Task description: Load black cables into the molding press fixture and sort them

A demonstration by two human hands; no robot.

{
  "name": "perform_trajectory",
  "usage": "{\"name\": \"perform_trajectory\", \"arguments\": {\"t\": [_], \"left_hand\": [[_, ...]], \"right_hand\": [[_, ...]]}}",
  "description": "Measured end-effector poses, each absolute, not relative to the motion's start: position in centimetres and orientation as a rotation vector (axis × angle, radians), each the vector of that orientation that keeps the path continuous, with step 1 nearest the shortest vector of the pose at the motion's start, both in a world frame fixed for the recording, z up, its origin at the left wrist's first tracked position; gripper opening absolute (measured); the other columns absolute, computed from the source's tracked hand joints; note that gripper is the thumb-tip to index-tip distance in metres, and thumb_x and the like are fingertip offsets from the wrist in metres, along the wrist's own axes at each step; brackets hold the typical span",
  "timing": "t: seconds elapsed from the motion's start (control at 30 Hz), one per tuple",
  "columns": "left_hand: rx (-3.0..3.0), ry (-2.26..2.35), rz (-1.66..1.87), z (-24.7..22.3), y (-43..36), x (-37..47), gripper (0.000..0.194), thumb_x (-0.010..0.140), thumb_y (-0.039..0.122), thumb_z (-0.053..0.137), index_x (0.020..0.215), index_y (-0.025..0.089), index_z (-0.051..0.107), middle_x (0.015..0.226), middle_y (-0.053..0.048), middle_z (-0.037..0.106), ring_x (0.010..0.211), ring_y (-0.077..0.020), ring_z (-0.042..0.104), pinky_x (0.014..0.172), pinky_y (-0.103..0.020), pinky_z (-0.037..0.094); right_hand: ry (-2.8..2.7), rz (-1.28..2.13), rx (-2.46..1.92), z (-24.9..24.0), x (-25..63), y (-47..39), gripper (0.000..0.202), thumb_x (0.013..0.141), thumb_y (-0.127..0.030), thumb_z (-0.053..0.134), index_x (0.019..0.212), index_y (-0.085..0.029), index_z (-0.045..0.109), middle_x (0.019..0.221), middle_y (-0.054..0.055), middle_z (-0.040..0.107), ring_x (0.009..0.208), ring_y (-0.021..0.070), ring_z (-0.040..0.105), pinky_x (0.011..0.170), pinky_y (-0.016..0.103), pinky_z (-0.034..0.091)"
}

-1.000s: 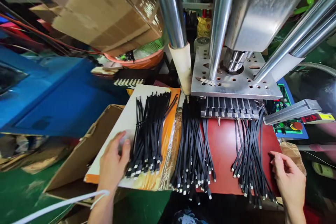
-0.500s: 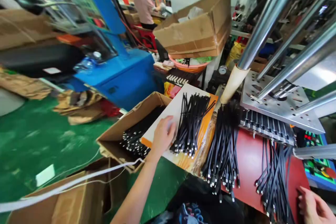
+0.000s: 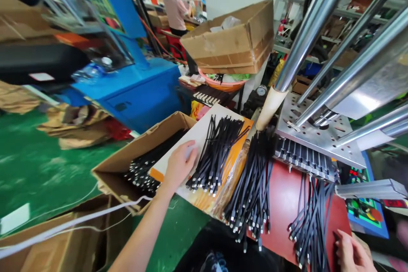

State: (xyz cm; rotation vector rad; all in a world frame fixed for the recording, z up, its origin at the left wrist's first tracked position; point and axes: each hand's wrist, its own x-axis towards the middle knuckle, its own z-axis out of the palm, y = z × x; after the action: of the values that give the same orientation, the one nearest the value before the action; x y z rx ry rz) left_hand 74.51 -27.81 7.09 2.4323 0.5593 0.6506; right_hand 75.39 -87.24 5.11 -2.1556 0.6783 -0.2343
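Note:
My left hand (image 3: 181, 165) rests on the pale board (image 3: 204, 124), left of a bundle of black cables (image 3: 213, 155). Its fingers are curled in; a small pale patch shows between them, too unclear to name. A thicker black cable bundle (image 3: 253, 191) hangs over the near edge, to the right of the board. On the red surface (image 3: 285, 187), more black cables (image 3: 314, 221) trail from under the metal clamp bar (image 3: 304, 159). At the red surface's right edge is my right hand (image 3: 353, 251), fingers loosely bent and apart, with nothing visible in them.
An open carton (image 3: 110, 170) of black cables stands left of the board. Metal rods (image 3: 314, 29) and a perforated plate (image 3: 314, 125) rise at the right, beside a control panel (image 3: 366, 208). Behind are a tilted carton (image 3: 219, 49), a blue cabinet (image 3: 137, 93) and a person (image 3: 174, 10).
The camera view has turned a little to the right, so most things appear further left. Both hands keep nearly the same places beside the cables.

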Motion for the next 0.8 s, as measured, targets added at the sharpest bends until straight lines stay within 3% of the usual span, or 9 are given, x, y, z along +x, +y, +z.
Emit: {"name": "perform_trajectory", "arguments": {"t": [0.23, 0.5, 0.8], "left_hand": [[2.567, 0.535, 0.558, 7.6, -27.7, 74.9, 0.048, 0.101, 0.048, 0.049, 0.130, 0.014, 0.069, 0.135, -0.017, 0.075, 0.123, -0.0326, 0.072, 0.115, -0.047, 0.053], [2.502, 0.650, 0.616, 7.5, -26.9, 74.7, 0.042, 0.099, 0.048, 0.053, 0.126, 0.021, 0.069, 0.137, -0.009, 0.076, 0.126, -0.0305, 0.072, 0.115, -0.047, 0.054], [2.472, 0.702, 0.571, 8.1, -26.9, 74.8, 0.043, 0.098, 0.054, 0.052, 0.125, 0.027, 0.070, 0.135, -0.005, 0.077, 0.118, -0.0302, 0.075, 0.106, -0.044, 0.057]], "right_hand": [[0.665, -0.164, -2.296, 4.8, 74.7, -87.7, 0.061, 0.084, -0.075, 0.059, 0.111, -0.026, 0.083, 0.090, 0.009, 0.082, 0.081, 0.0341, 0.076, 0.071, 0.045, 0.058], [0.617, -0.239, -2.162, 5.8, 74.3, -86.0, 0.067, 0.087, -0.077, 0.063, 0.111, -0.018, 0.083, 0.085, 0.009, 0.079, 0.064, 0.0231, 0.068, 0.055, 0.032, 0.052], [0.596, -0.252, -2.124, 5.9, 74.5, -85.6, 0.061, 0.084, -0.075, 0.065, 0.104, -0.021, 0.085, 0.080, 0.008, 0.077, 0.062, 0.0241, 0.067, 0.051, 0.033, 0.052]]}}
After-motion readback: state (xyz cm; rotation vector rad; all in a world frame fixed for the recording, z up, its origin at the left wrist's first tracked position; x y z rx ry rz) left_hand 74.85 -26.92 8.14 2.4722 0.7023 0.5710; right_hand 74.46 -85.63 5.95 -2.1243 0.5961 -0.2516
